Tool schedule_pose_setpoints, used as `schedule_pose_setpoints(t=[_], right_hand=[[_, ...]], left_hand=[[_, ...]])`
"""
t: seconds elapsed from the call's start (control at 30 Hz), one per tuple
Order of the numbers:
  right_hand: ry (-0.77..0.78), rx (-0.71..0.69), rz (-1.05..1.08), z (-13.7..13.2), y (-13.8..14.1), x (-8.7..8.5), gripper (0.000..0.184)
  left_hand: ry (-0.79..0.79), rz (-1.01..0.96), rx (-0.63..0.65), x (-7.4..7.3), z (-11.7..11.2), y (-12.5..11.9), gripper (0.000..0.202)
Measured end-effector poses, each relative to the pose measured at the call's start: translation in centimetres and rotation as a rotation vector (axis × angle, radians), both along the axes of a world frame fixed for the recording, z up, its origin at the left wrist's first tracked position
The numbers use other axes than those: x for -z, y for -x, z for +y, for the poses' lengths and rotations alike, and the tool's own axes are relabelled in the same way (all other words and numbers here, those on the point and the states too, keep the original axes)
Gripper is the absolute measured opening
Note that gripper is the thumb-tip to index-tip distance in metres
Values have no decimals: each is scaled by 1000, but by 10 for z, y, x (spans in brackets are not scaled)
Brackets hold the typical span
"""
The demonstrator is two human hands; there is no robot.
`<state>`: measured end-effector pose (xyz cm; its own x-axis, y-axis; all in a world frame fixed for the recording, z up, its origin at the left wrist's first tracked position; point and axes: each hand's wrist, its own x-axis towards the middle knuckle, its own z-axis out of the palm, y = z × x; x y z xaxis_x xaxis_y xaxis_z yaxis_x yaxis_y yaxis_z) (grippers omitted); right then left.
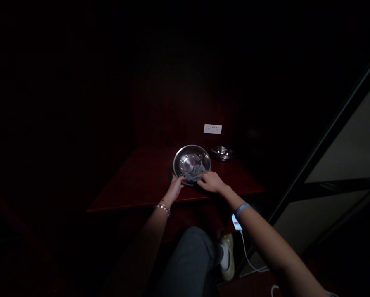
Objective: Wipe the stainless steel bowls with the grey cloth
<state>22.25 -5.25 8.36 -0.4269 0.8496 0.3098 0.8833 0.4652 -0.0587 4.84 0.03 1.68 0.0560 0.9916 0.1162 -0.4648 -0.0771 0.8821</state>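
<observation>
A shiny metal bowl (187, 161) is tilted toward me above the front part of the dark red table (141, 177). My left hand (174, 187) grips its lower left rim, fingers closed with part of them hidden behind the bowl. A crumpled grey cloth (195, 172) lies against the lower right inside of the bowl. My right hand (210, 181) is closed on this cloth and presses it to the bowl's wall near the rim.
Further back on the right stand some metal bowls (222, 153), seemingly stacked. A white power socket (212, 128) is on the wall behind. Below the table edge, a lit phone (236, 222) hangs or rests by a white cable (248, 260). My knee (194, 247) is under the front edge.
</observation>
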Motion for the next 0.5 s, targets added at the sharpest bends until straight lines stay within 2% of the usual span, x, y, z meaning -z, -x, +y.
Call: schedule_pose_setpoints(t=[0.13, 0.2, 0.27, 0.37, 0.5], right_hand=[[-88, -294, -205, 9, -41, -24, 28], [-129, -339, -228, 16, -55, -36, 32], [-164, -299, -217, 22, -62, -46, 40], [-151, -210, -244, 29, -52, -55, 52], [-114, -262, -256, 34, -23, -55, 56]], left_hand=[[-8, 83, -5, 1, 1, -2, 52], [-2, 136, 3, 1, 1, -2, 45], [4, 170, 13, 2, 3, -2, 43], [12, 214, 16, 4, 5, -2, 44], [7, 262, 51, 4, 6, -1, 46]])
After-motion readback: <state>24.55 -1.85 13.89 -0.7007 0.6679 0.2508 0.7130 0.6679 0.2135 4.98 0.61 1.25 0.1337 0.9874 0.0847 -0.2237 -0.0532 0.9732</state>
